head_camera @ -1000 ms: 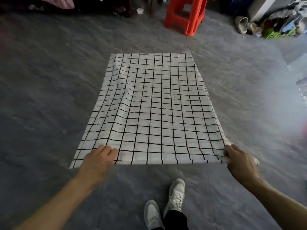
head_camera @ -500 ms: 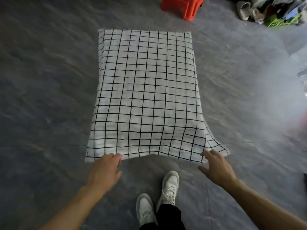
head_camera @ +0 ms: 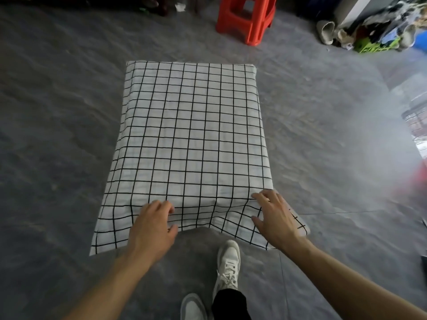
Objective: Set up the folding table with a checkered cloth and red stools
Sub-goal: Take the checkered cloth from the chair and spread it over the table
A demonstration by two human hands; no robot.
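A grey, mottled floor [head_camera: 57, 135] fills the room, with dark clutter along its far edge at upper left.

At the near left corner the checkered cloth [head_camera: 191, 135] hangs down in a loose flap. The cloth, white with a black grid, is draped over a raised rectangular surface, presumably the folding table, which it hides completely; its top lies flat and its near edge droops in soft folds towards the person.

The left hand [head_camera: 153, 224] lies on that near edge, left of centre, fingers loosely bent and resting on the fabric; whether it pinches any cloth cannot be told.

Below, 2 white sneakers [head_camera: 227, 262] stand on the floor just under the near edge, with a dark trouser leg above 1 of them.

Beyond the far edge, well apart from the cloth, stand red stools [head_camera: 247, 19], apparently stacked.

The right hand [head_camera: 276, 218] rests near the right near corner, fingers spread and fairly straight, lying on the fabric without holding it.

At the far right a heap of shoes and mixed belongings [head_camera: 374, 31] lies on the floor; the right margin is blurred.
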